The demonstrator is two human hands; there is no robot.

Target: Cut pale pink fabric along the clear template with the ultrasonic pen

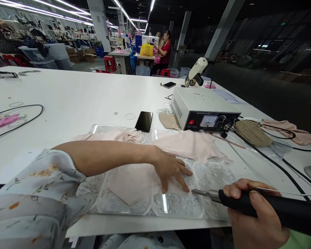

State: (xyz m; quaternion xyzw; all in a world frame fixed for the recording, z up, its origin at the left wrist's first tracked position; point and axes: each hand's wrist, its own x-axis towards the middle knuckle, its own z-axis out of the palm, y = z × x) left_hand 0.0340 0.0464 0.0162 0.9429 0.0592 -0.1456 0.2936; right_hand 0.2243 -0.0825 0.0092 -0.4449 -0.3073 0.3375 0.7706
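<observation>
My left hand lies with its fingers spread on a pale pink piece of cloth, pressing it against a clear plastic template with rounded panels. In my right hand is a black-handled pen-like tool, gripped around its handle. Its narrow metal tip points left and is close to my left fingertips, near the cloth's right end. Whether the tip touches the template I cannot tell. Beyond my left hand, more pale pink cloth lies loosely over the template's far side.
A control box with a dial stands at back right, cables running from it. A phone lies beyond the template. Brown patterns and pink cloth lie at right. A black cable loops at left. A person in red sits far behind.
</observation>
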